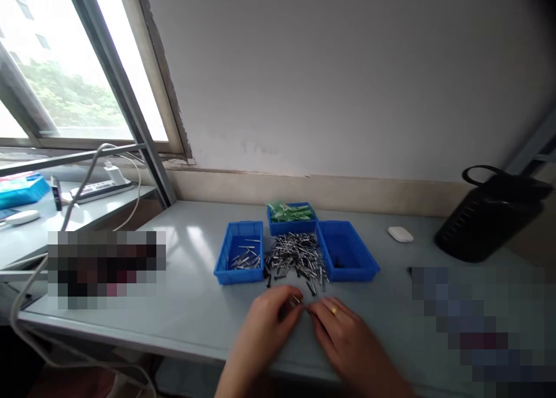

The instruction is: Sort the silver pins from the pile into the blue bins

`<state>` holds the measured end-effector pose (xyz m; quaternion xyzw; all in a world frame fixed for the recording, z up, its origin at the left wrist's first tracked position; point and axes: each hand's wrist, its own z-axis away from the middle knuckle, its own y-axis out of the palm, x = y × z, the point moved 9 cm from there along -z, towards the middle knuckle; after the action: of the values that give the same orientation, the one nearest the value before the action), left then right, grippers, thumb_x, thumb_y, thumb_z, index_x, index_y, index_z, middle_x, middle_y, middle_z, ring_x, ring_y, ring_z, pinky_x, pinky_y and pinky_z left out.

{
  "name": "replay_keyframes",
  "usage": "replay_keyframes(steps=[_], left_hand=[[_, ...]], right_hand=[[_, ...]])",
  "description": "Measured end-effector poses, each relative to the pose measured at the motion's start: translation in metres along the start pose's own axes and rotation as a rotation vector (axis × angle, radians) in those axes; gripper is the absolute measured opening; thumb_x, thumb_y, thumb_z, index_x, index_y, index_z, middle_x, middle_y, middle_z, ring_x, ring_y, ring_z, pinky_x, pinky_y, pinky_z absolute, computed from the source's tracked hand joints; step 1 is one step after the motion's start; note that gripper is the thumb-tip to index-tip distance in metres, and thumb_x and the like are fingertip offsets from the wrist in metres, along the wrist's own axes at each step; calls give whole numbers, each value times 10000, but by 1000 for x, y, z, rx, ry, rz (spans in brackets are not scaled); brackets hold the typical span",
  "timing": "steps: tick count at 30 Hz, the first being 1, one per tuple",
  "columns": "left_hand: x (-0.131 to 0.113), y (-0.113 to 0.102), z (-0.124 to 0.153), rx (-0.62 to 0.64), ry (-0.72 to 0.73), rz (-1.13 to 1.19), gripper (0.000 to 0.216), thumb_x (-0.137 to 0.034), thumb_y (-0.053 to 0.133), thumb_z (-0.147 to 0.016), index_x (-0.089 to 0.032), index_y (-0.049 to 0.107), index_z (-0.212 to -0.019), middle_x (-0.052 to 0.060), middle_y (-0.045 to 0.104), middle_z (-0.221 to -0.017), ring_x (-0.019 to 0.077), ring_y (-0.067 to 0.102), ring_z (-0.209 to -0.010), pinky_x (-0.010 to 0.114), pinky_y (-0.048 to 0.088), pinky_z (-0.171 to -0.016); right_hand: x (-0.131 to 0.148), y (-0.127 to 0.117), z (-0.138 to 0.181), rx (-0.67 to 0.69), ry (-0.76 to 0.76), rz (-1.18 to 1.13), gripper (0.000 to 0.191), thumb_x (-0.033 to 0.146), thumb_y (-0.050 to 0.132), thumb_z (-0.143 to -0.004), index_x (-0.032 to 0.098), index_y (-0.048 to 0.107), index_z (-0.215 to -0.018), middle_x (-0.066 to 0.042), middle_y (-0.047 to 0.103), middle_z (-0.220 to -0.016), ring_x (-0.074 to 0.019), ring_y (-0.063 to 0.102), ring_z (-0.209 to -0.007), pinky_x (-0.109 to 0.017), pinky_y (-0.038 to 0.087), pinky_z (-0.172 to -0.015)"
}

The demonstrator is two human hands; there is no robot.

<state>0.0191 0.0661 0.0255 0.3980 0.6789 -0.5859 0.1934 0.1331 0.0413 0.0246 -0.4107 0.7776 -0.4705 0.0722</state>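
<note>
My left hand (267, 320) and my right hand (341, 328) meet near the table's front edge, fingers pinched together on a small metal pin (299, 303) between them. A ring shows on my right hand. Just beyond lies a loose pile of small metal pins (295, 256) on the grey table (191, 276). A blue tray (240, 252) on the left holds several pins. A blue tray (347, 252) on the right looks nearly bare. A third blue tray (290, 214) behind the pile holds green pieces.
A white oval object (400, 234) and a black basket with a handle (490, 215) sit at the right. Left, a side desk carries a power strip (102, 188) with a white cable (82, 183). Wall and window stand behind.
</note>
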Motion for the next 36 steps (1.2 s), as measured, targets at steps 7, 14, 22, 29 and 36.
replay_keyframes(steps=[7, 14, 22, 29, 36], left_hand=[[-4, 15, 1, 60, 174, -127, 184, -122, 544, -858, -246, 651, -942, 25, 723, -857, 200, 674, -798, 291, 531, -677], [-8, 43, 8, 3, 471, -426, 75, -152, 563, -851, -210, 591, -888, 57, 652, -640, 226, 602, -561, 351, 469, -450], [-26, 38, 15, 22, 524, -464, 198, -124, 575, -836, -139, 582, -1033, 83, 669, -752, 244, 602, -625, 376, 515, -553], [-20, 33, 9, 122, 389, -435, 153, -47, 514, -855, -171, 588, -907, 58, 654, -815, 234, 604, -731, 364, 525, -665], [-21, 18, 0, 72, 234, -190, 212, -173, 442, -948, -213, 622, -1055, 65, 697, -1014, 226, 641, -955, 335, 492, -858]], right_hand=[[0, 3, 12, -43, -231, 147, 324, 108, 418, -861, 264, 571, -1101, -47, 749, -857, -227, 724, -762, -317, 596, -684], [-23, 6, 24, -73, -51, 174, 329, 186, 482, -865, 315, 601, -1144, -25, 764, -921, -219, 739, -784, -280, 611, -625], [-34, 11, 29, 5, 156, 146, 266, 226, 453, -895, 283, 639, -1076, -41, 751, -991, -224, 727, -877, -300, 619, -745], [-29, 10, 17, 12, 216, 53, 279, 198, 386, -936, 233, 649, -1022, -68, 730, -1001, -239, 692, -921, -377, 576, -815], [-25, 4, 7, 112, 220, -68, 229, 180, 397, -958, 206, 625, -956, -74, 680, -918, -225, 633, -850, -348, 495, -763]])
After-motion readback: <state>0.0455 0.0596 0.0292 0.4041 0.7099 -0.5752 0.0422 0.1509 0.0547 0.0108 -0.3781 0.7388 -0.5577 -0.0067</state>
